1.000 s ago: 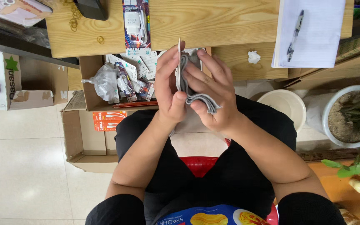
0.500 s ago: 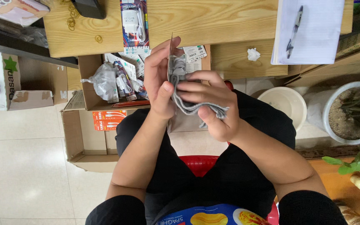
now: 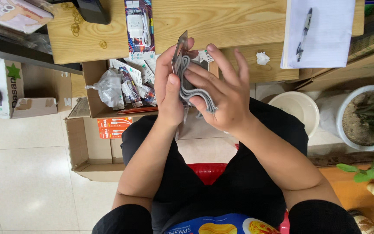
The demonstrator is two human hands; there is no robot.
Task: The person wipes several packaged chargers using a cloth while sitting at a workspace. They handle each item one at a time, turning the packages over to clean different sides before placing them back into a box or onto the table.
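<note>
Up close, both hands are working a coiled grey cable against a flat card above the lap.
Left hand is gripping the card upright by its edge, thumb pressing the cable to it; right hand is closing its lower fingers around the cable loops while the upper fingers are spreading loose. Beyond them a cardboard box is holding packaged chargers beneath a wooden desk, where a pen is lying on paper.
</note>
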